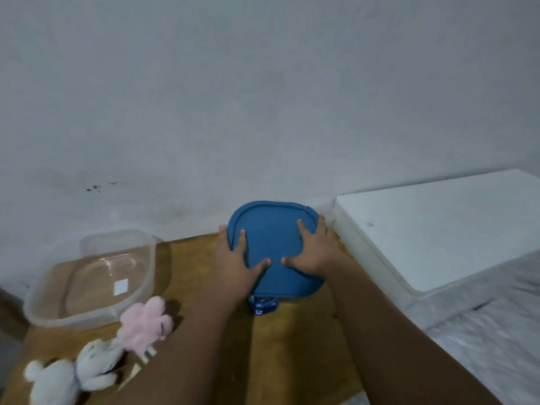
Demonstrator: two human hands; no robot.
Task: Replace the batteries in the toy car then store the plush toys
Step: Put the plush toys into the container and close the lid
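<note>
A blue plastic lid is at the back of the wooden table, tilted up toward the wall. My left hand grips its left edge, thumb on top. My right hand grips its right edge the same way. Under the lid's near edge a small shiny blue object shows, perhaps the toy car. A clear plastic container stands empty at the left. A pink plush toy and two white plush toys lie at the table's near left.
A white foam slab lies to the right of the table, against the grey wall. A grey patterned cloth covers the surface at the right. Small tags lie beside the plush toys.
</note>
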